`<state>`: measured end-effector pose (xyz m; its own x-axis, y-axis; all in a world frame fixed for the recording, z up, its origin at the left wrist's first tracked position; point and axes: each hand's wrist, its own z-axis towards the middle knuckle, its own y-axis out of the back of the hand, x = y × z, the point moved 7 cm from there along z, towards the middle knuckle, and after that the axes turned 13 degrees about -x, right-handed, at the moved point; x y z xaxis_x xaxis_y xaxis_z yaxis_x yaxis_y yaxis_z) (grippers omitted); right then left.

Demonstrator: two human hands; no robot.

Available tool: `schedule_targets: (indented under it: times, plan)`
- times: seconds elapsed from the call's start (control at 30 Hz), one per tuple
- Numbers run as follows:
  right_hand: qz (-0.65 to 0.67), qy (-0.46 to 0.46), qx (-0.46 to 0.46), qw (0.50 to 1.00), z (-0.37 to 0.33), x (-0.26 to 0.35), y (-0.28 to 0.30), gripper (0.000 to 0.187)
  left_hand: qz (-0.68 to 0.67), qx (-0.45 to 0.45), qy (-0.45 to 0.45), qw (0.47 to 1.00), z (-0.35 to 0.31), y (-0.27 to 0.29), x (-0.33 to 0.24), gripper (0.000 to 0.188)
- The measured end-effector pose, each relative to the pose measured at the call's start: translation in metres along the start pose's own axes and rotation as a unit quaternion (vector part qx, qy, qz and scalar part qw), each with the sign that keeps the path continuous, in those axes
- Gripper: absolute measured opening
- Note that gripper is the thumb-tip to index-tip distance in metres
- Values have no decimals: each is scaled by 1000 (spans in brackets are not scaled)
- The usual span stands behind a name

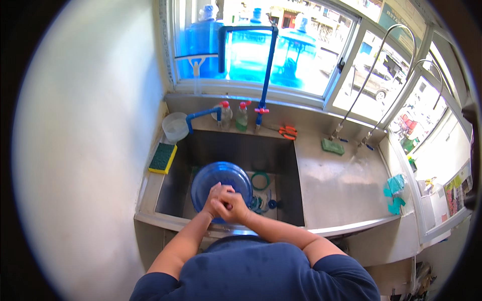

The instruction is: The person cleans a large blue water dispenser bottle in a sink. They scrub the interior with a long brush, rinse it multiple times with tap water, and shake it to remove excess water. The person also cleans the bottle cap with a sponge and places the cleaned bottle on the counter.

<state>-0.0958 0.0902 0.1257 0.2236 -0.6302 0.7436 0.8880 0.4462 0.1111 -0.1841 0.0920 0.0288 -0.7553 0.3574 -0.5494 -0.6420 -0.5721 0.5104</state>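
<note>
Pressing the left hand (211, 199) and the right hand (233, 204) together above the near half of a large blue jug (218, 174), with fingers curling around one another and palms hidden; being unable to tell whether anything is sitting between them. Standing or leaning inside the sink (240, 143), toward its left side, with the round end facing up: viewing the jug almost end-on, hence judging its long axis to be running roughly up toward the hands, though not making out any exact tilt. Lying below the hands, and reaching out beyond them on the far side. Finding neither hand clearly nearer to the jug, the right overlapping the left as seen from above; not being able to tell whether either is touching the plastic. Angling both bare forearms inward from the lower edge, elbows spreading apart, wrists meeting over the basin's near side. Just right of the jug, resting on the sink floor: a green ring (267, 180) and a small blue cap-like piece (272, 204).
</note>
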Motion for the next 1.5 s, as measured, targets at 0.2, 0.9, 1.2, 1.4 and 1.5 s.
schedule_targets:
  times: [0.2,0.9,1.2,1.4,1.5]
  plan:
    - [-31,-27,47,998,-22,-4,0,29,-13,23,14,1000,-12,2,5,30]
    - [168,104,37,980,26,34,15,40,-50,4,-70,996,9,-4,-11,38]
    - [72,-114,15,991,135,157,83,38,1,165,92,982,49,-9,44,64]
    - [-56,45,-41,997,-4,-33,18,28,-159,-64,33,985,20,-15,-4,74]
    - [-77,-111,44,990,16,-53,29,19,-201,-73,281,936,17,-26,14,56]
